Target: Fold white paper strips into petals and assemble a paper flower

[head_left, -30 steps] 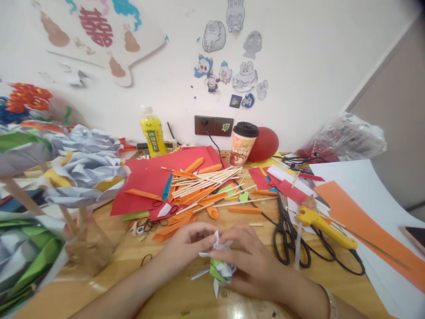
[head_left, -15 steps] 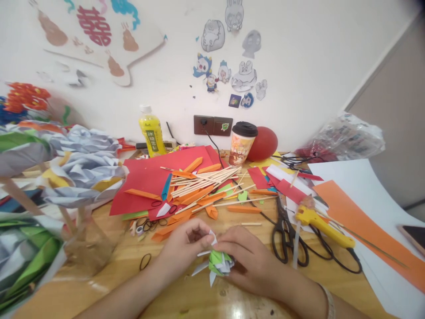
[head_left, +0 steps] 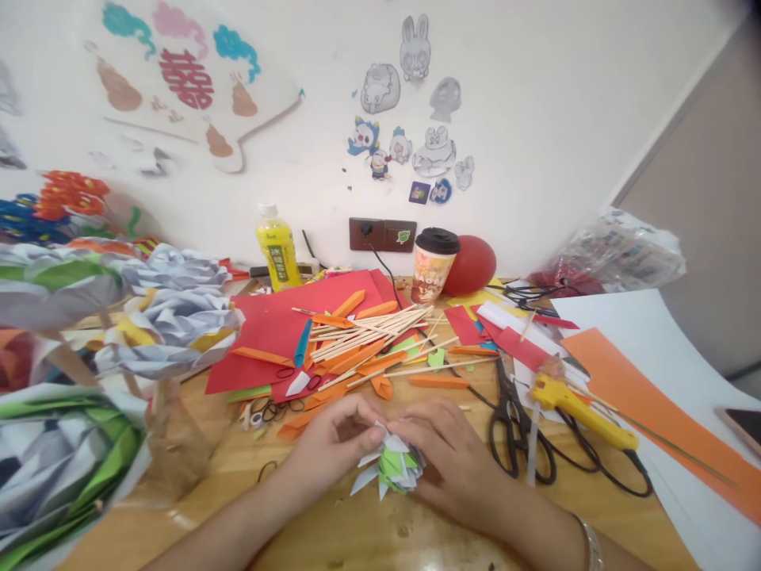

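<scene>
Between my two hands, low over the wooden table [head_left: 333,523], is a small folded paper flower [head_left: 397,466] with a green middle and pointed white petals. My left hand [head_left: 338,440] pinches a white petal at its upper left side between thumb and forefinger. My right hand [head_left: 443,452] curls round the flower's right side, its fingertips near the top. The fingers of this hand partly cover the flower, and its underside is hidden. Just beyond my hands lie orange folded paper strips [head_left: 440,382] and a pile of thin wooden sticks [head_left: 362,337].
Black scissors [head_left: 505,428] and a yellow glue gun [head_left: 586,412] with a cable lie to the right. Large paper flowers [head_left: 170,333] crowd the left side. A yellow bottle [head_left: 277,250], a lidded paper cup [head_left: 433,270] and a red balloon [head_left: 472,266] stand along the wall.
The camera view has tilted up and shifted slightly left. My hands stay on the paper flower, with the right fingers now closer to its top and the left fingers.
</scene>
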The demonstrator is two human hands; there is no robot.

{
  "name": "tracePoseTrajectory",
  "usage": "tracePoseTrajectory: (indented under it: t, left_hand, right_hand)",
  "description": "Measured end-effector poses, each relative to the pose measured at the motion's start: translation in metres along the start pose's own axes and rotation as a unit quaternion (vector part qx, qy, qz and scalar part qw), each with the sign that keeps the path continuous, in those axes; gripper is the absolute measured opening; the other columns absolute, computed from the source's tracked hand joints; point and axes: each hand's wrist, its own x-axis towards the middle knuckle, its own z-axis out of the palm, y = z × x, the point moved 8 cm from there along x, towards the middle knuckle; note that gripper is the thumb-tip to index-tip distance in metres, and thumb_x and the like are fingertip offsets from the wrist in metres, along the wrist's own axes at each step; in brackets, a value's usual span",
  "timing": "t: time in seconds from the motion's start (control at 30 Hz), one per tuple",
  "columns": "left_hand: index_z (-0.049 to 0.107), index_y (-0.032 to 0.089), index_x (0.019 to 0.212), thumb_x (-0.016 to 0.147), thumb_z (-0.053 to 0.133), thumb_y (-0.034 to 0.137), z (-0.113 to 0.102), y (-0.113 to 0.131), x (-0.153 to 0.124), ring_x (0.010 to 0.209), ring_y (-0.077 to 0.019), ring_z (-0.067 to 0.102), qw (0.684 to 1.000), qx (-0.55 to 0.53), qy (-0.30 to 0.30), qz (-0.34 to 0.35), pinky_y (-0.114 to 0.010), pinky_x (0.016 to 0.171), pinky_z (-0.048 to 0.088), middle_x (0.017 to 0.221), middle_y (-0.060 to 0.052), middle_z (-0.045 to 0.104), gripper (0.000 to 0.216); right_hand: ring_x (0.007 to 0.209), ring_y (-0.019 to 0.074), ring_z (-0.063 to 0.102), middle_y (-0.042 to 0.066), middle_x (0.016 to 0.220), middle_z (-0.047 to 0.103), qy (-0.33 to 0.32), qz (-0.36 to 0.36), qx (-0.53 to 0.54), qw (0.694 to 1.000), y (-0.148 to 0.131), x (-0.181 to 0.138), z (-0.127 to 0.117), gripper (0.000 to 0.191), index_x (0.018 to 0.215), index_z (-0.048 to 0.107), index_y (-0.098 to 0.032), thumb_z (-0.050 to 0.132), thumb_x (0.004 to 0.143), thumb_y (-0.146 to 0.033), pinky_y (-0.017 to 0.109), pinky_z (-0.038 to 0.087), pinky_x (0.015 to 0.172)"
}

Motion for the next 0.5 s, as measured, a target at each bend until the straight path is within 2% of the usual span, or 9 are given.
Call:
tracePoseTrajectory:
  t: [0.1,0.2,0.3,0.37,0.43,0.5]
  left_hand:
    - [0.055,0.015,0.067,0.066,0.067,0.037,0.0,0.008,0.001,0.077,-0.0167,0.057,0.998,-0.039,-0.025,0.044,-0.031,0.072,0.045,0.079,-0.003,0.058,0.024]
    - [0.058,0.015,0.068,0.07,0.062,0.04,-0.001,0.012,0.001,0.085,-0.0193,0.056,0.996,-0.06,-0.022,0.064,-0.033,0.077,0.044,0.087,-0.005,0.059,0.025]
    - [0.061,0.015,0.071,0.075,0.056,0.042,-0.008,0.007,0.002,0.085,-0.019,0.057,0.998,-0.056,0.024,0.026,-0.032,0.078,0.044,0.087,-0.006,0.061,0.028]
    - [0.062,0.015,0.08,0.072,0.06,0.04,-0.009,0.001,0.003,0.08,-0.0175,0.058,0.997,-0.059,0.042,-0.016,-0.031,0.076,0.044,0.085,-0.005,0.063,0.025]
    - [0.062,0.016,0.087,0.067,0.066,0.037,-0.005,-0.003,0.004,0.079,-0.0167,0.058,0.996,-0.068,0.022,-0.049,-0.029,0.075,0.045,0.086,-0.004,0.064,0.029]
    - [0.063,0.016,0.085,0.064,0.069,0.036,0.001,-0.005,0.004,0.078,-0.0156,0.058,0.995,-0.075,-0.011,-0.064,-0.027,0.073,0.044,0.084,-0.003,0.065,0.03]
  right_hand:
    - [0.094,0.0218,0.05,0.01,0.103,0.052,0.013,0.018,-0.015,1.0,0.007,-0.002,-0.002,0.038,0.113,0.049,-0.021,0.053,0.075,-0.018,0.036,0.044,0.078]
    - [0.096,0.0203,0.049,0.01,0.105,0.05,0.012,0.024,0.019,0.999,0.009,-0.002,-0.002,0.041,0.112,0.049,-0.022,0.049,0.073,-0.01,0.035,0.045,0.079]
    - [0.096,0.0184,0.049,0.009,0.106,0.05,0.0,0.0,0.032,0.999,0.004,0.0,0.0,0.044,0.112,0.05,-0.022,0.047,0.071,-0.005,0.033,0.045,0.079]
    - [0.096,0.0173,0.05,0.008,0.105,0.051,-0.006,-0.015,0.03,0.999,0.0,0.0,0.002,0.044,0.111,0.05,-0.023,0.046,0.072,-0.004,0.031,0.046,0.079]
    - [0.095,0.017,0.051,0.008,0.104,0.051,-0.003,-0.018,0.025,1.0,-0.002,0.0,0.003,0.043,0.112,0.05,-0.024,0.046,0.074,-0.004,0.03,0.047,0.078]
    - [0.095,0.0174,0.051,0.008,0.104,0.052,-0.001,-0.018,0.028,0.999,-0.002,0.0,0.003,0.046,0.114,0.048,-0.024,0.044,0.074,-0.004,0.031,0.047,0.077]
